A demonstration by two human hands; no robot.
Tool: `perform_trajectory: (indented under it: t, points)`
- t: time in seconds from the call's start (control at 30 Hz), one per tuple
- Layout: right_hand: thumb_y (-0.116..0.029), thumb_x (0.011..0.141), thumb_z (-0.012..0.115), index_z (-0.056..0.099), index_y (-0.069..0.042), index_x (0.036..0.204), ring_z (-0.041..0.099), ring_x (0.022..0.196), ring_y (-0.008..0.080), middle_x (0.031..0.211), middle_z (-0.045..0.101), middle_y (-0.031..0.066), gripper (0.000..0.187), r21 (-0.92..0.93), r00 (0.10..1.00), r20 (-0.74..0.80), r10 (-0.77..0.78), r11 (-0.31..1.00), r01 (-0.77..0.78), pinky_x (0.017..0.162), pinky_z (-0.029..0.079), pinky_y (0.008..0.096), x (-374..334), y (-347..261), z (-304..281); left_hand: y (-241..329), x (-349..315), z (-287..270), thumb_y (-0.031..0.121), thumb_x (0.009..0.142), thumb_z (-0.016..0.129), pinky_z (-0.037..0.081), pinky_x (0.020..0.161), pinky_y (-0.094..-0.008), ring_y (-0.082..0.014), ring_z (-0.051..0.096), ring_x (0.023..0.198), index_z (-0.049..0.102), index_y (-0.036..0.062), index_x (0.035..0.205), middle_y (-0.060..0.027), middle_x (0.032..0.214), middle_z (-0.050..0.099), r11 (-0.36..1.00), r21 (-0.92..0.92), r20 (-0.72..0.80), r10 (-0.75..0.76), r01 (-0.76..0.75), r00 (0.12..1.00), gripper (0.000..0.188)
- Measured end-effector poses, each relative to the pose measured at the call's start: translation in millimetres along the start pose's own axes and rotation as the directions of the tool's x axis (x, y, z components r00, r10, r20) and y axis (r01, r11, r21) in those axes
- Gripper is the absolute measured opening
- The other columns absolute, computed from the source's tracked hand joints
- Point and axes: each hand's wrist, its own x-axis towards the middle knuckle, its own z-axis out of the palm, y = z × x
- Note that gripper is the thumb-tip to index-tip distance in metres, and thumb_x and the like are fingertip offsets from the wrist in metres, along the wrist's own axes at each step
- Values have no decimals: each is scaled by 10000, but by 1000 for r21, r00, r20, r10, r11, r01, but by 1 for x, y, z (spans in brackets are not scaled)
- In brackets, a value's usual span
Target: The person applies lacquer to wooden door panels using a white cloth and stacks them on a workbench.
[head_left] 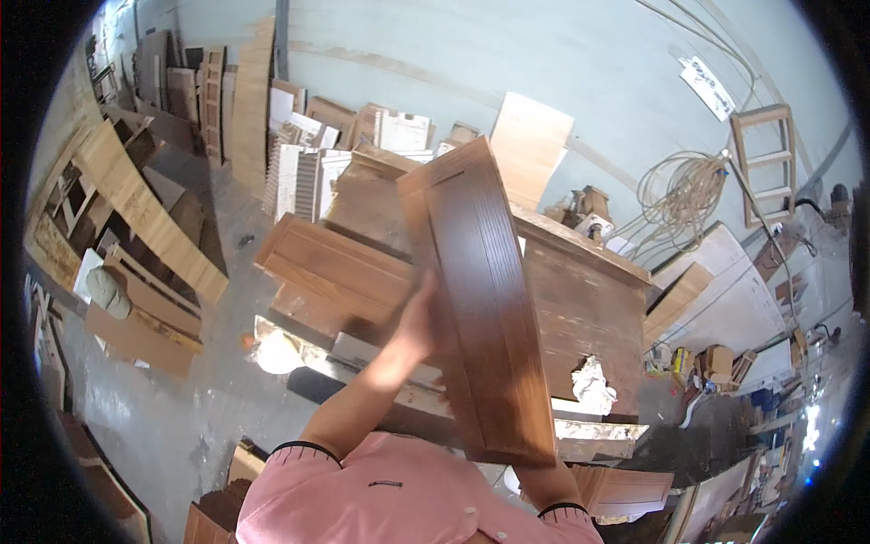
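Note:
A brown wooden cabinet door panel (480, 299), dark and glossy, is held up tilted in front of me above a wooden workbench (580, 317). My left hand (419, 322), slightly blurred, grips its left edge. My right forearm runs up behind the panel's lower end, and the panel hides most or all of that hand. A few fingertips show at the panel's left edge, below my left hand; I cannot tell whose they are. Another brown door panel (335, 267) lies on the left part of the bench. A crumpled white cloth (594, 385) sits near the bench's right front.
Boards and white panels (299, 177) lean along the back wall. A coiled hose (684, 186) hangs at the right beside a wooden frame (764, 163). Long planks (149, 208) and a cap (108, 292) are on the left. More panels (625, 490) stand low on the right.

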Motion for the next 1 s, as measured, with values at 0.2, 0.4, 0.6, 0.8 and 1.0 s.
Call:
perform_trajectory:
  t: [0.2,0.4,0.6,0.8,1.0]
  points:
    - [-620,1026,371,440,-26,1497,520,1325,307,1472,532,138,761,271,979,48,-200,946,180,1147,382,452,-12,-1,35,62,-24,-96,553,1026,514,349,1174,-489,-314,443,1392,379,-8,1510,-189,1506,467,923,178,-273,380,-342,884,753]
    - [-222,1003,598,426,-27,1506,521,1293,265,1429,545,107,566,-455,803,-360,-475,841,294,1091,394,382,27,11,139,81,-21,-154,528,1039,503,480,1047,-480,-313,554,1274,385,50,1498,-146,1442,526,848,199,-531,515,-492,673,673]
    - [-195,1013,571,313,-30,1579,470,1350,298,1526,450,153,643,-566,854,-270,-445,791,233,1127,363,401,112,3,138,126,-19,-203,505,1079,405,475,1057,-468,-290,489,1361,287,69,1572,-136,1618,332,934,192,-489,358,-302,796,669]
    - [-190,1019,553,302,-36,1586,508,1303,284,1485,495,145,639,-519,900,-260,-349,837,174,1066,421,403,152,-2,167,148,-31,-243,572,1063,383,561,855,-368,-233,682,1073,489,59,1382,-122,1319,636,922,388,-527,231,-10,818,614]
    - [-184,1025,536,347,-7,1553,511,1329,290,1497,493,150,588,-500,887,-356,-295,862,86,1073,449,414,162,-13,154,120,-82,-215,642,1050,314,517,818,-345,-225,698,1046,583,46,1248,-134,1156,720,801,554,-367,-11,228,930,683]
